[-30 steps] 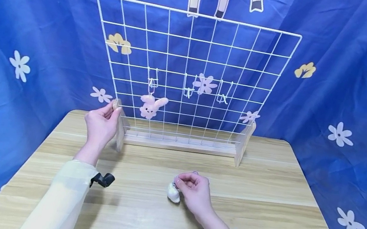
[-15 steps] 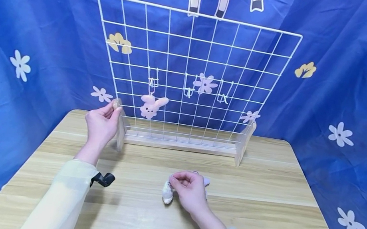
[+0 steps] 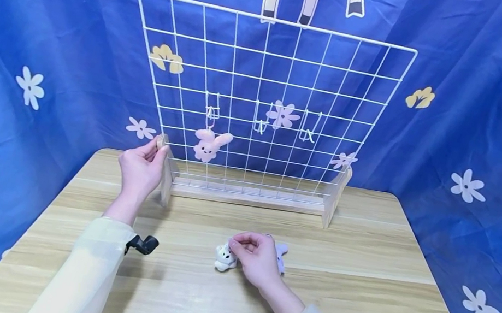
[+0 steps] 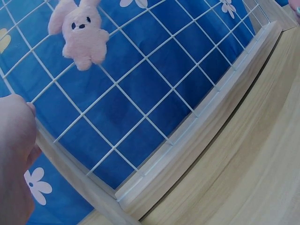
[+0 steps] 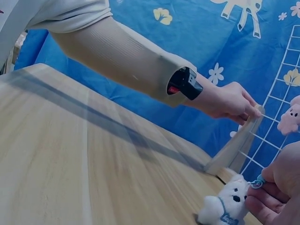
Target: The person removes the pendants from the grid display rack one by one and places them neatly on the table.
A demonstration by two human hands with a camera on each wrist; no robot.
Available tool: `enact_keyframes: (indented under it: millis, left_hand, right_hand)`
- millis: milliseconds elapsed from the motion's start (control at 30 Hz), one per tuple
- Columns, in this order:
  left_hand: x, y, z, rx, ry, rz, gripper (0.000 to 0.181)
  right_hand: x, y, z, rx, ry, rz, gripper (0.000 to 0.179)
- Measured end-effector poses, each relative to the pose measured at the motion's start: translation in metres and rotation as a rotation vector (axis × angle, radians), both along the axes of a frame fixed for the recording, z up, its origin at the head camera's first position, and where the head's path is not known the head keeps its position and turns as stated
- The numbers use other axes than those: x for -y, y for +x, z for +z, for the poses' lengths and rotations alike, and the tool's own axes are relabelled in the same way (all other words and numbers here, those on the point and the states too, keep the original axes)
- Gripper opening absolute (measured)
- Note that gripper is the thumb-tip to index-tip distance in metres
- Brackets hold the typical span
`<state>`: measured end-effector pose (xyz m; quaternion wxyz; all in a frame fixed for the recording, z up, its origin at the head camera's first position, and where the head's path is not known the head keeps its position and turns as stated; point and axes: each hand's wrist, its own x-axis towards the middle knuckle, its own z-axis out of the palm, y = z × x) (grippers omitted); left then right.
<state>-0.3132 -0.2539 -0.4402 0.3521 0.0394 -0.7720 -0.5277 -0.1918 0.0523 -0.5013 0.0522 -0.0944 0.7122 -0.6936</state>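
Note:
My left hand (image 3: 141,168) pinches the top of the left wooden upright (image 3: 167,178), which supports a white wire grid (image 3: 264,52). Over the table, my right hand (image 3: 258,260) grips a small white plush keychain (image 3: 225,258) by its clasp end. In the right wrist view a teal clasp (image 5: 258,182) shows at the fingertips, and the white plush's dark eyes, nose and blue neck piece are visible. A lilac plush (image 3: 280,261) lies partly hidden behind the right hand. From the grid's left hook hangs a pink bunny plush keychain (image 3: 208,145).
Two more white hooks, a middle one (image 3: 260,126) and a right one (image 3: 307,135), hang on the grid with nothing on them. A wooden base bar (image 3: 249,199) joins the uprights on the wooden table (image 3: 179,288). Blue patterned cloth (image 3: 72,65) surrounds the table.
My right hand has moved a little left with the white plush, which has turned so its face shows. More of the lilac plush is uncovered. The left hand keeps its hold.

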Motion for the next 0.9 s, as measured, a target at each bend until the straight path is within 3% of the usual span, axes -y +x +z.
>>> enact_keyframes:
  millis: [400, 700, 900]
  left_hand:
    - [0.0, 0.001, 0.002, -0.003, 0.008, -0.003, 0.035]
    - [-0.001, 0.0, 0.0, -0.004, -0.005, 0.005, 0.034]
    - [-0.001, 0.001, 0.001, -0.006, -0.009, 0.005, 0.034]
  right_hand:
    - [-0.006, -0.022, -0.002, -0.017, 0.194, 0.046, 0.011]
    - [-0.009, -0.027, -0.004, 0.088, 0.202, 0.057, 0.009]
    - [-0.01, -0.032, -0.004, 0.085, 0.224, 0.092, 0.007]
